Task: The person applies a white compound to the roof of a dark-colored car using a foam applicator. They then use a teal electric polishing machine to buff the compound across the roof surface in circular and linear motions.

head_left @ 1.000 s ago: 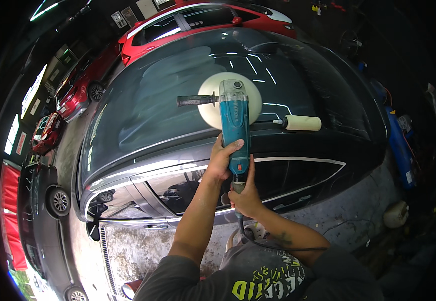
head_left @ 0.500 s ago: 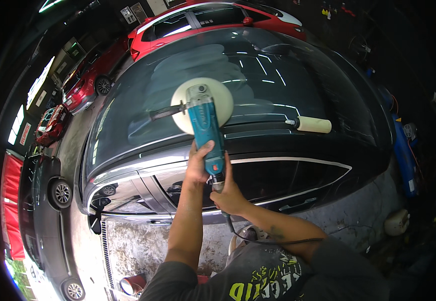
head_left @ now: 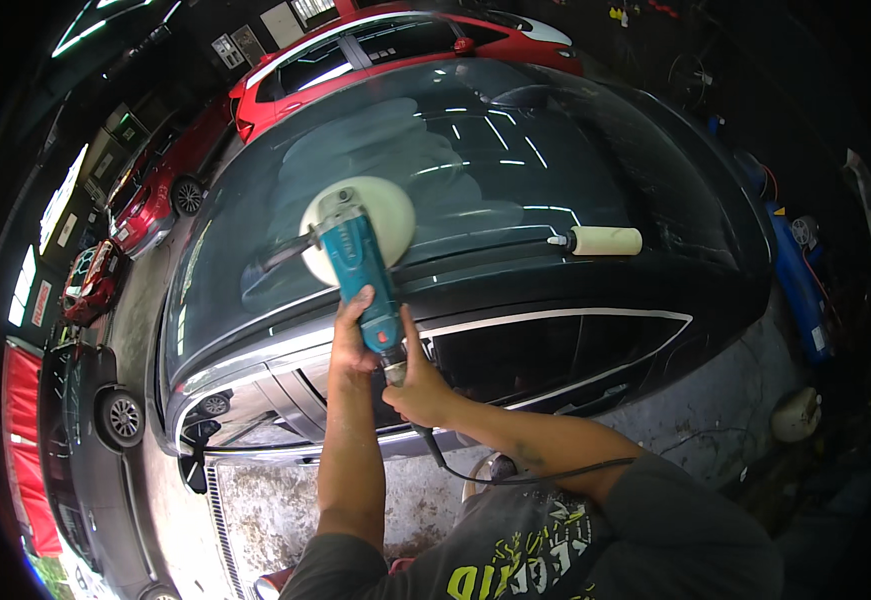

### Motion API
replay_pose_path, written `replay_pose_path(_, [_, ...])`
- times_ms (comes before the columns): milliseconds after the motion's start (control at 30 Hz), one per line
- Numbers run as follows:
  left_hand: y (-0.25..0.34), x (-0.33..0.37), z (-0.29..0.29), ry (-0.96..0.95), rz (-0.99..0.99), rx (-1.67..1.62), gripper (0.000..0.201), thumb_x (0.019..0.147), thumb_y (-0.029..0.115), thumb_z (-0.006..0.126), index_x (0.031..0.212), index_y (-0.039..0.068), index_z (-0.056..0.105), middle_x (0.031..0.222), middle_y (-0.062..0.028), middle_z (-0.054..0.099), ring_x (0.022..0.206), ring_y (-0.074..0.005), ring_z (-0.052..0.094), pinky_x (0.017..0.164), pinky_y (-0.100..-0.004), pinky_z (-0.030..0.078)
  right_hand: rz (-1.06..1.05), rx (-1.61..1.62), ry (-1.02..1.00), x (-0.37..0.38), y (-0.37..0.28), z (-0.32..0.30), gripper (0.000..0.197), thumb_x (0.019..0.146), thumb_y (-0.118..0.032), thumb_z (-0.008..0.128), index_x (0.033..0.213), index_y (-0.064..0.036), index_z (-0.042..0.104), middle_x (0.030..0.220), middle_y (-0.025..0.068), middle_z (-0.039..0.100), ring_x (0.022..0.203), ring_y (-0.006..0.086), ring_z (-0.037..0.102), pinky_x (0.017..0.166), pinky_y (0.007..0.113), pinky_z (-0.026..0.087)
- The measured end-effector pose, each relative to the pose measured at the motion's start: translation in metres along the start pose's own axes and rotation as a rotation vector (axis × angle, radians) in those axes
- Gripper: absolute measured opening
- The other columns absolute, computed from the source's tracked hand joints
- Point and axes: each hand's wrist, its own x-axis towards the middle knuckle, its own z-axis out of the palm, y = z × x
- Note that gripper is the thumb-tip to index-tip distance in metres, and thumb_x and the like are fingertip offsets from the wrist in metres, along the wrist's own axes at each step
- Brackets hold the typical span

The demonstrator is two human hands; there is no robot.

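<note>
A teal power polisher (head_left: 357, 262) with a round cream pad (head_left: 395, 215) rests on the dark car's roof (head_left: 495, 150), the pad against the paint near the roof's close edge. My left hand (head_left: 353, 335) grips the underside and left of its body, thumb on top. Around the rear handle, where the cable leaves, my right hand (head_left: 417, 385) is closed. A black side handle (head_left: 287, 252) sticks out on the left with no hand on it. Cloudy pale smears (head_left: 355, 150) cover part of the roof beyond the pad. To the right a cream bottle (head_left: 605, 241) lies on its side.
The black power cable (head_left: 525, 480) hangs from the polisher and runs across my right forearm. Side windows (head_left: 505, 355) of the dark car lie below my hands. Red cars (head_left: 395, 55) stand behind and to the left, a grey car (head_left: 95, 440) at near left. A blue cylinder (head_left: 800, 290) stands at right.
The polisher has swung left and slightly nearer along the roof edge, both hands moving with it. The whole view has also shifted a little.
</note>
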Motion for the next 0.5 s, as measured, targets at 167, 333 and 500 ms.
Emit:
replay_pose_path(167, [-0.020, 0.004, 0.085, -0.083, -0.091, 0.051, 0.062, 0.096, 0.036, 0.083, 0.143, 0.002, 0.061, 0.114, -0.0129, 0.073, 0.096, -0.0240, 0.073, 0.084, -0.0377, 0.062, 0.042, 0.123, 0.201, -0.038, -0.019, -0.025, 0.131, 0.086, 0.012, 0.061, 0.175, -0.0399, -0.020, 0.085, 0.0080, 0.059, 0.056, 0.0171, 0.061, 0.047, 0.036, 0.053])
replay_pose_path(333, [-0.028, 0.024, 0.131, -0.152, -0.264, 0.045, 0.056, 0.095, 0.035, 0.085, 0.135, 0.001, 0.065, 0.106, -0.0072, 0.070, 0.084, -0.0166, 0.068, 0.068, -0.0287, 0.058, 0.117, 0.215, 0.317, -0.056, -0.061, -0.050, 0.132, 0.087, 0.013, 0.066, 0.175, -0.0397, -0.017, 0.095, 0.0105, 0.060, 0.059, 0.0181, 0.063, 0.047, 0.036, 0.055])
replay_pose_path(500, [-0.032, 0.051, 0.151, -0.162, -0.216, -0.060, 0.049, 0.097, 0.034, 0.084, 0.132, 0.005, 0.065, 0.106, -0.0097, 0.072, 0.090, -0.0205, 0.071, 0.080, -0.0386, 0.062, 0.091, 0.054, 0.284, -0.044, -0.081, -0.084, 0.129, 0.086, 0.010, 0.068, 0.177, -0.0324, -0.014, 0.091, 0.0085, 0.062, 0.059, 0.0174, 0.064, 0.047, 0.035, 0.056])
